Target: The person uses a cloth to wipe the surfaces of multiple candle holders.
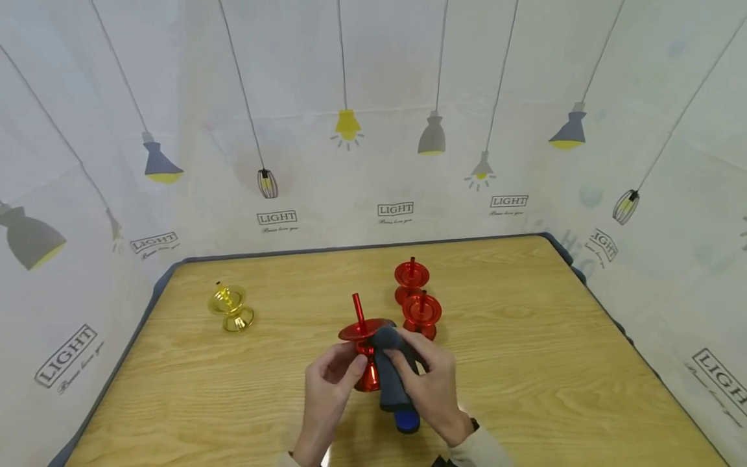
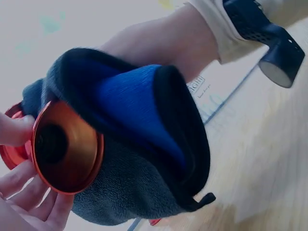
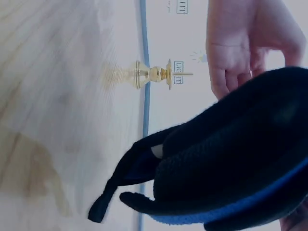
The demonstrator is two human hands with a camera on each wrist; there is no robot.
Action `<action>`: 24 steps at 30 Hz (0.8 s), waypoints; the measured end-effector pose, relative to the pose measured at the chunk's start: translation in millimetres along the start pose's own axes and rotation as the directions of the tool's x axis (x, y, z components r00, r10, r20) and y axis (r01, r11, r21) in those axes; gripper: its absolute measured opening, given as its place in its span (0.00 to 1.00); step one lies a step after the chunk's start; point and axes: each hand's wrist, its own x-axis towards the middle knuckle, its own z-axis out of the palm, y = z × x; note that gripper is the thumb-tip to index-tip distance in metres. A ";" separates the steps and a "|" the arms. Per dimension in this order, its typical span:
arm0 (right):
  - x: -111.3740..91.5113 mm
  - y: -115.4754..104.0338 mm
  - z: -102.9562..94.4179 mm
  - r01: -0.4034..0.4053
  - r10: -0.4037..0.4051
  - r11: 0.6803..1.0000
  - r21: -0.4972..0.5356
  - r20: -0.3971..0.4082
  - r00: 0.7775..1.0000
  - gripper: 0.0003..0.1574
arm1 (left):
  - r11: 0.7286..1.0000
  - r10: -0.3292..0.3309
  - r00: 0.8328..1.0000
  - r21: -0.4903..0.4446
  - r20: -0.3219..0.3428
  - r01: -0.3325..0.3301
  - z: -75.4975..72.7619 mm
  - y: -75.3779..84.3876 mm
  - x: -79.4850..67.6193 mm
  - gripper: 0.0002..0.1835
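A shiny red candle holder [image 1: 367, 376] with a wide dish and an upright spike is held by my left hand [image 1: 331, 383], fingers and thumb around its stem and base. Its hollow underside [image 2: 72, 154] faces the left wrist camera. My right hand [image 1: 428, 379] grips a folded grey and blue cloth [image 1: 392, 383] and presses it against the holder's dish and side. In the left wrist view the cloth's blue inner face [image 2: 134, 106] and dark edging show. The cloth hides part of the holder and most of the right fingers.
Two more red candle holders [image 1: 412, 275] stand close together just beyond my hands, partly overlapping in the head view. A gold candle holder [image 1: 233, 305] stands at the left of the wooden table [image 1: 554, 363]. Light walls printed with lamps surround the table on the back and sides.
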 end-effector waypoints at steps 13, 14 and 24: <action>2.3 -3.7 -1.5 0.018 -0.022 0.997 0.076 0.064 0.998 0.22 | 0.998 -0.031 0.997 -0.050 0.064 0.034 -11.5 -6.5 4.1 0.17; 3.0 -3.1 -2.7 -0.036 0.025 0.991 0.127 0.088 0.996 0.21 | 0.997 -0.026 0.996 -0.067 0.082 0.032 -13.0 -7.2 4.3 0.17; 0.3 5.9 -2.6 -0.174 0.164 0.977 0.122 0.088 0.983 0.19 | 1.000 -0.001 0.999 -0.001 0.054 0.001 -6.4 -7.8 3.2 0.16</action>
